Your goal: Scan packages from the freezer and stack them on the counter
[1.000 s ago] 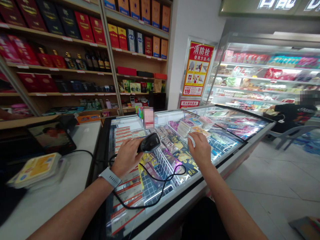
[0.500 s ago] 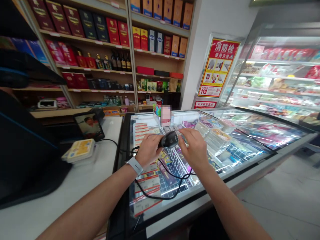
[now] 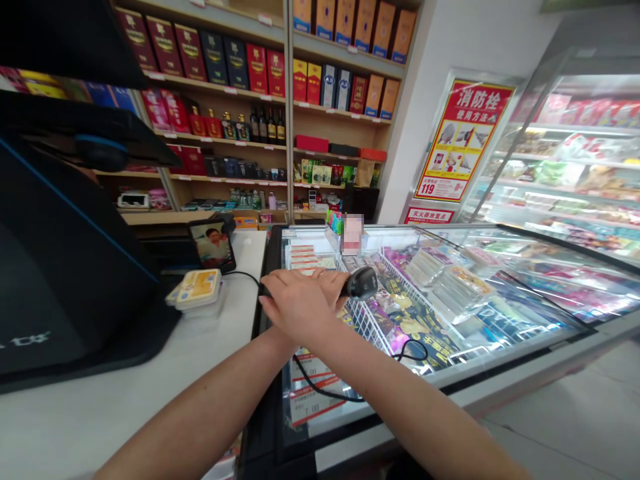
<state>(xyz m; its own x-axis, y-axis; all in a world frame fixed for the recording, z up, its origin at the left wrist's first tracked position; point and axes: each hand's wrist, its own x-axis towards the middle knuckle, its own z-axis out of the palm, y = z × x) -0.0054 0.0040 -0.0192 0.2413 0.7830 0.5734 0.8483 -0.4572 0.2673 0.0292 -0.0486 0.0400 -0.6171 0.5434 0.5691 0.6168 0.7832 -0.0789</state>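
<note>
you're standing at the chest freezer (image 3: 520, 353), with a wire basket (image 3: 375, 320) sitting inside it. the counter (image 3: 100, 427) is running along its left side, and stacked food trays (image 3: 197, 290) and a small screen (image 3: 213, 245) are sitting on that counter. shelving (image 3: 289, 133) is standing behind the freezer, a fire-hydrant poster (image 3: 463, 141) is hanging on the wall to its right, and a refrigerated display case (image 3: 565, 160) is standing further right.
</note>
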